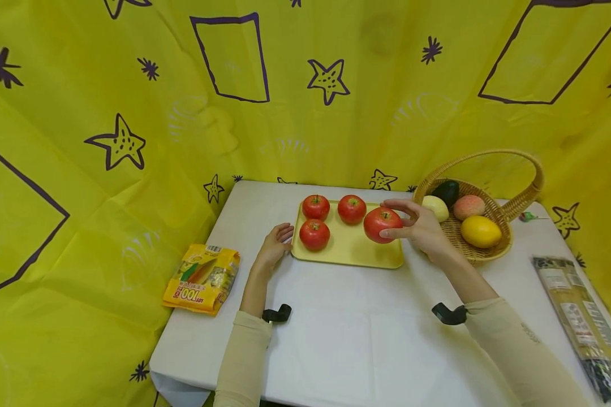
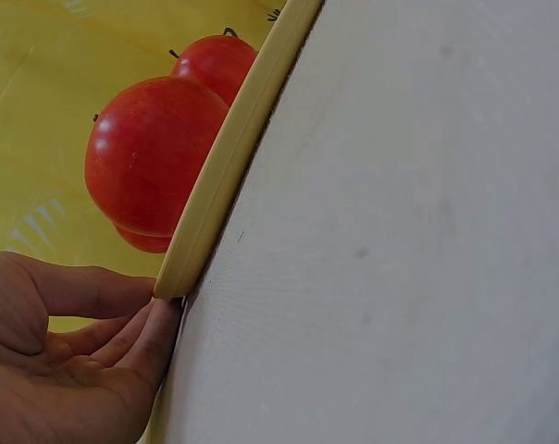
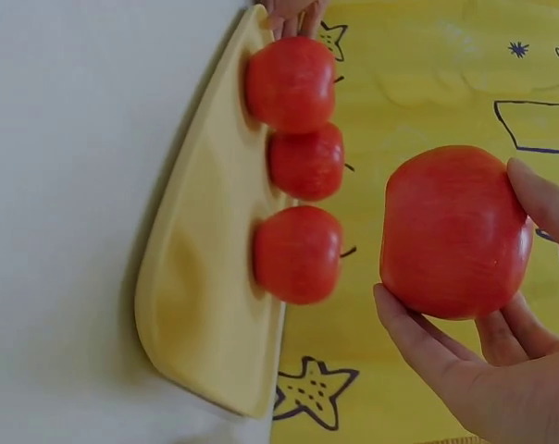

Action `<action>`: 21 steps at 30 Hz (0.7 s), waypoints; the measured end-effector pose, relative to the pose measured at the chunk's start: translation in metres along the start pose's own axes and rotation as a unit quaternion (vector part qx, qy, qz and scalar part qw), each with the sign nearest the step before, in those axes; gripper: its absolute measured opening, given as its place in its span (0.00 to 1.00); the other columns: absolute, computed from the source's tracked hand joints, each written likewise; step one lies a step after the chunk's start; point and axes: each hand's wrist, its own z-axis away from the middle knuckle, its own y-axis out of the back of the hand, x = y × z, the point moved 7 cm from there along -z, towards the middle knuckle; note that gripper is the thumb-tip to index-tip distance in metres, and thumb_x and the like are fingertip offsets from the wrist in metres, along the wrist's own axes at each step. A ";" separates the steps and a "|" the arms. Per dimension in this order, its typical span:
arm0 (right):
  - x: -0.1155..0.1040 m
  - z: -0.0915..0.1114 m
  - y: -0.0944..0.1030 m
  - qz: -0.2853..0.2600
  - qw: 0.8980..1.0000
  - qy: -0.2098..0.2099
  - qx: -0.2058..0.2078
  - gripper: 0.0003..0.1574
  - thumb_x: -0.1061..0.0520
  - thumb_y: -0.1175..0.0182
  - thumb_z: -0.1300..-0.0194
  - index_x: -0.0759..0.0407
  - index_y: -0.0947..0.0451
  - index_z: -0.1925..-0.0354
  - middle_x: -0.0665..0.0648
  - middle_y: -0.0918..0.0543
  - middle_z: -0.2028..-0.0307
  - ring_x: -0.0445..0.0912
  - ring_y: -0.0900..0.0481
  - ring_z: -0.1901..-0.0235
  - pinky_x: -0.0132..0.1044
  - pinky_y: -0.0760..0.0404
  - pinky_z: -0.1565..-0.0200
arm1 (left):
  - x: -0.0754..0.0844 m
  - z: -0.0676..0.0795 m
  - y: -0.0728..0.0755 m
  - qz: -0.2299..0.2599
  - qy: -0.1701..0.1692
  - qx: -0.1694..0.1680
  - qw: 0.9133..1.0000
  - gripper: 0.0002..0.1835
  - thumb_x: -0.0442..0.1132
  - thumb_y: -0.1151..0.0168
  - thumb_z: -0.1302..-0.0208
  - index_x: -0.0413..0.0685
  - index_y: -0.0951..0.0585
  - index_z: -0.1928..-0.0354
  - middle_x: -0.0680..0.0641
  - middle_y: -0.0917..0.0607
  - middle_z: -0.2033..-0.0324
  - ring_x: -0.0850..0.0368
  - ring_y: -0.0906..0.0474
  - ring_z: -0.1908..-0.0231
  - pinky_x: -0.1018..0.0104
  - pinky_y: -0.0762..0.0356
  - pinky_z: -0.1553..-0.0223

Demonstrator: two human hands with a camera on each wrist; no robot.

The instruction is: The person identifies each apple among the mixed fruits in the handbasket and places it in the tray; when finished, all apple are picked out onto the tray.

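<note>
My right hand (image 1: 424,229) holds a red apple (image 1: 382,225) between thumb and fingers, above the right half of the yellow tray (image 1: 348,254). In the right wrist view the held apple (image 3: 457,231) is apart from the tray. Three more red apples stand on the tray: one at back left (image 1: 315,207), one in front of it (image 1: 314,235), and one at back middle (image 1: 352,209). My left hand (image 1: 274,246) is at the tray's left edge, fingers extended. In the left wrist view its thumb and fingertips touch the tray's rim (image 2: 196,236).
A wicker basket (image 1: 506,249) with a tall handle, holding several fruits including a yellow one (image 1: 481,232), stands right of the tray. A yellow snack bag (image 1: 202,279) lies at the left, and a long clear package (image 1: 580,322) at the right. A patterned yellow cloth (image 1: 285,141) hangs behind.
</note>
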 end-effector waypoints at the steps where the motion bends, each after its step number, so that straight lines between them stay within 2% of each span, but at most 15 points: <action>1: 0.002 -0.001 -0.003 -0.005 1.000 -0.004 0.000 0.48 0.56 0.20 0.43 0.56 0.29 0.27 0.58 0.25 0.29 0.50 0.20 0.43 0.28 0.20 0.44 | 0.000 0.000 0.000 0.001 -0.002 0.000 1.000 0.39 0.14 0.49 0.37 0.36 0.38 0.23 0.36 0.31 0.26 0.44 0.36 0.25 0.51 0.33 0.27; 7: 0.013 -0.010 -0.019 -0.030 0.999 -0.032 0.004 0.47 0.57 0.21 0.42 0.56 0.29 0.28 0.58 0.26 0.29 0.56 0.20 0.43 0.29 0.19 0.45 | 0.001 0.001 -0.001 0.005 -0.003 0.002 1.000 0.39 0.14 0.49 0.37 0.36 0.38 0.23 0.36 0.31 0.26 0.43 0.36 0.25 0.51 0.33 0.27; 11: 0.018 -0.014 -0.029 -0.035 0.999 -0.033 0.008 0.48 0.59 0.21 0.43 0.57 0.29 0.27 0.59 0.28 0.28 0.58 0.21 0.40 0.32 0.19 0.43 | 0.002 0.002 -0.001 0.005 -0.003 0.002 1.000 0.39 0.14 0.49 0.37 0.36 0.38 0.23 0.36 0.31 0.26 0.43 0.37 0.24 0.51 0.33 0.26; 16: 0.026 -0.021 -0.036 -0.044 0.998 -0.026 0.022 0.48 0.62 0.21 0.44 0.56 0.28 0.28 0.58 0.27 0.29 0.56 0.19 0.44 0.34 0.20 0.43 | 0.001 0.002 -0.001 0.004 -0.003 -0.001 1.000 0.39 0.14 0.49 0.37 0.36 0.38 0.23 0.36 0.31 0.26 0.43 0.37 0.24 0.50 0.34 0.26; 21: 0.038 -0.028 -0.039 -0.040 0.998 -0.023 0.041 0.48 0.61 0.19 0.47 0.55 0.27 0.29 0.57 0.27 0.29 0.54 0.20 0.46 0.37 0.20 0.42 | 0.002 0.002 -0.002 0.005 -0.006 -0.001 1.000 0.39 0.14 0.50 0.36 0.36 0.39 0.23 0.35 0.32 0.26 0.42 0.37 0.24 0.50 0.35 0.25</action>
